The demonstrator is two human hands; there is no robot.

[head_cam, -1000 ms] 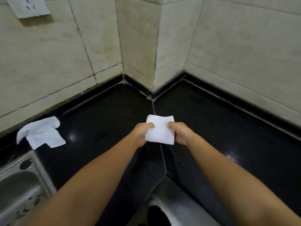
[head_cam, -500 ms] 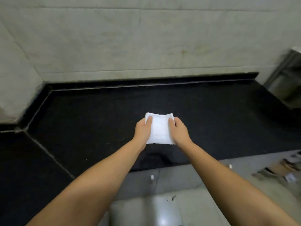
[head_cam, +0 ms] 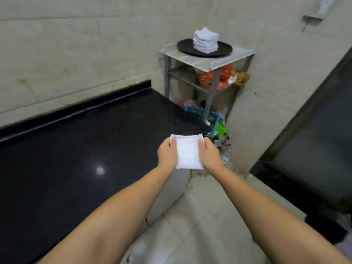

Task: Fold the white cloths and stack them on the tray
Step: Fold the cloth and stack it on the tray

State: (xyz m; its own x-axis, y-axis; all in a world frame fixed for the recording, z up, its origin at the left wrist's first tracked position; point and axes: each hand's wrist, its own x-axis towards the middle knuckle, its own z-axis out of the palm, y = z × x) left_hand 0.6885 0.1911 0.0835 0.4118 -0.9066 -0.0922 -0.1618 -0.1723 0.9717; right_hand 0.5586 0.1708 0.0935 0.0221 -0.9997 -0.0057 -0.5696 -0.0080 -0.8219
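I hold a folded cloth point(head_cam: 187, 152) flat between my two hands, out in front of me by the end of the black counter point(head_cam: 76, 149). My left hand point(head_cam: 167, 155) pinches its left edge, thumb on top, and my right hand point(head_cam: 208, 155) pinches its right edge the same way. Well apart, up ahead against the wall, the stack point(head_cam: 205, 40) of folded cloths sits in the middle of the dark round tray point(head_cam: 224, 50), which rests on top of a metal rack point(head_cam: 207, 61).
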